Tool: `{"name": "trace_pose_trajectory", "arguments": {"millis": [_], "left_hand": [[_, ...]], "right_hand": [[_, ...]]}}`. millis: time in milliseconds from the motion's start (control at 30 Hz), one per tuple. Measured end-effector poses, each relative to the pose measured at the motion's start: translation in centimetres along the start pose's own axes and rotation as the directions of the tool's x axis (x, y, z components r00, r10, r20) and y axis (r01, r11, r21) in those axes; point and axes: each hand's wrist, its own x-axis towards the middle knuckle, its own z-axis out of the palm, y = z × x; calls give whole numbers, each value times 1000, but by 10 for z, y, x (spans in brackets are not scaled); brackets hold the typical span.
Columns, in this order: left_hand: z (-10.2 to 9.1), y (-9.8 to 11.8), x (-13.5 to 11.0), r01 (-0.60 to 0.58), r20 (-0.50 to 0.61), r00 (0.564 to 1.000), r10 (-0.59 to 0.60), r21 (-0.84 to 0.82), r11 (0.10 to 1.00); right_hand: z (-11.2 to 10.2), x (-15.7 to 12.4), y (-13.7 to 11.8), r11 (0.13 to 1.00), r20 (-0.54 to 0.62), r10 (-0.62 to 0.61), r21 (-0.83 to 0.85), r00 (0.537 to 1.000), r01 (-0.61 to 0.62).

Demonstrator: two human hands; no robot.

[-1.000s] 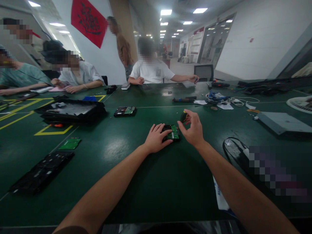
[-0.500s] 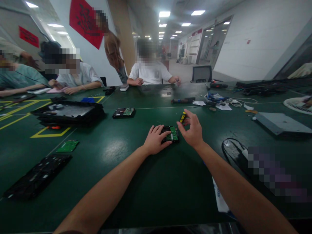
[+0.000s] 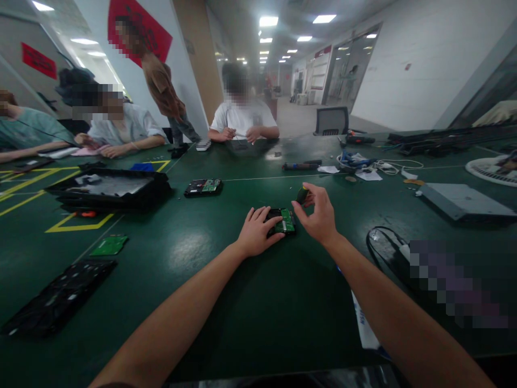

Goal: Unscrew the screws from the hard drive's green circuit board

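A hard drive with a green circuit board facing up lies on the table in front of me. My left hand grips it from the left, with fingers over the far edge and the thumb along the near side. To its right, my right hand pinches the dark handle of a screwdriver between thumb and fingers. The screwdriver stands nearly upright, slightly tilted, by the drive's right end. Its shaft and tip cannot be made out.
Another hard drive and a black tray lie ahead to the left. Nearer are a loose green circuit board and a black panel. Cables and a flat grey metal box lie right. Several people are across the table.
The screwdriver handle has turned in my right fingers, so its yellow marks no longer face me. My left hand stays on the drive. A person in brown has moved left; another brought their hands together.
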Motion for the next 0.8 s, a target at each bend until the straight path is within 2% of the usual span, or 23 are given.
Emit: {"name": "trace_pose_trajectory", "arguments": {"millis": [233,367,500,633,800], "left_hand": [[0,0,0,2,8,1000,-2,2,1000],[0,0,1,-2,2,1000,2,-4,1000],[0,0,0,-1,3,1000,1,8,1000],[0,0,0,4,6,1000,-4,1,1000],[0,0,0,-1,3,1000,1,-2,1000]], "right_hand": [[1,0,2,999,19,40,16,999,-41],[0,1,1,1000,-1,19,17,1000,-19],[-3,2,-3,1000,30,-7,3,1000,7],[-3,2,-2,1000,57,3,-2,998,-3],[-1,1,-1,1000,35,2,-1,999,-2]]}}
